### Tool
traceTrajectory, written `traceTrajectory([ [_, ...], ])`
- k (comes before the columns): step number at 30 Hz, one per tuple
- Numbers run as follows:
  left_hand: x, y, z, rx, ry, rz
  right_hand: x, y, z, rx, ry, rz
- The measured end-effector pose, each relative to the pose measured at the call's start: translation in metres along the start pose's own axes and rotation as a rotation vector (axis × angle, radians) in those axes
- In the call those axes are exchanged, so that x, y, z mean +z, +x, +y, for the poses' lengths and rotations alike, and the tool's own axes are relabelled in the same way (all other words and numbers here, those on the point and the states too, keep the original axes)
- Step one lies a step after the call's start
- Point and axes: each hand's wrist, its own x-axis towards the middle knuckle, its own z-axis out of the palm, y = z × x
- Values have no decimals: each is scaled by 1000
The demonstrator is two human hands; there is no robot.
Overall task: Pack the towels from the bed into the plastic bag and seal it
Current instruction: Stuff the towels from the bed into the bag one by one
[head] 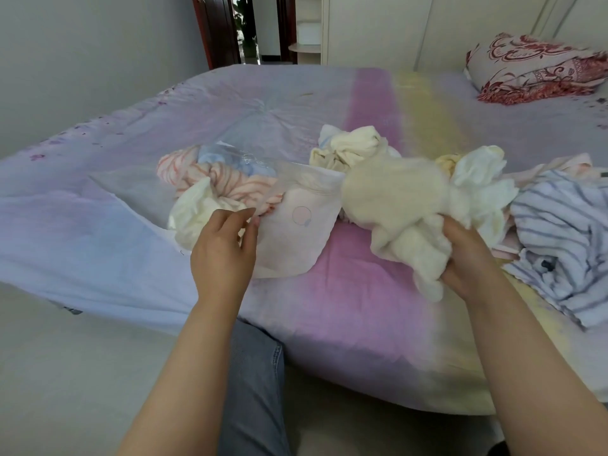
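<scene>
Packing is midway: right hand (467, 258) clenches a cream towel (401, 205), blurred, at 3 o'clock from the plastic bag (296, 225). Left hand (227, 248) seems to pinch the bag's mouth; next, widen it.

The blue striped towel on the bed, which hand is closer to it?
Right. The right hand, gripping a cream towel, sits just beside the blue striped towel; the left hand is far across, at the plastic bag.

Fluffy matt cream towel (399, 205), glossy translucent plastic bag (292, 222), smooth matt cotton-like bed sheet (362, 291), striped soft cloth (559, 232)
</scene>
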Motion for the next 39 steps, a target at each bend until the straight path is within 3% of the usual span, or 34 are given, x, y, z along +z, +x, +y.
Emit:
traceTrajectory([
  [2, -2, 2, 4, -37, -29, -2, 9, -8, -8, -56, 163, -64],
  [4, -5, 5, 8, -102, -90, -3, 24, -13, -6, -168, 54, -43],
  [7, -11, 11, 8, -172, -192, 14, 61, -25, 27, -344, -643, 51],
  [9, -15, 15, 7, -187, -236, 37, 77, -29, 69, -345, -1239, -163],
  [11, -17, 17, 5, -171, -253, 31, 80, -36, 104, -127, -1558, -366],
  [12, -17, 17, 4, -147, -250, 15, 78, -39, 113, -111, -1569, -369],
  [15, -15, 12, -1, -97, -223, -21, 64, -41, 121, -416, -1571, -118],
  [16, -13, 9, -3, -95, -213, -21, 57, -40, 122, -431, -1628, -74],
  [20, -3, -2, 2, -138, -259, -49, 49, -27, 130, -222, -1717, -168],
  [23, 0, -9, 10, -135, -249, -55, 72, -10, 107, -225, -1498, -82],
  [27, -2, -9, 8, -108, -235, -35, 121, 28, 84, -140, -894, 26],
  [30, -3, -10, 9, -90, -284, -22, 156, 55, 103, -78, -745, 67],
  [33, -3, -10, 6, -59, -270, 6, 169, 68, 124, 121, -1028, -268],
  [35, -4, -9, 0, -37, -250, 17, 167, 62, 123, 44, -1166, -384],
  [39, -5, -7, -4, -10, -223, 47, 142, 33, 110, -238, -1221, -143],
])
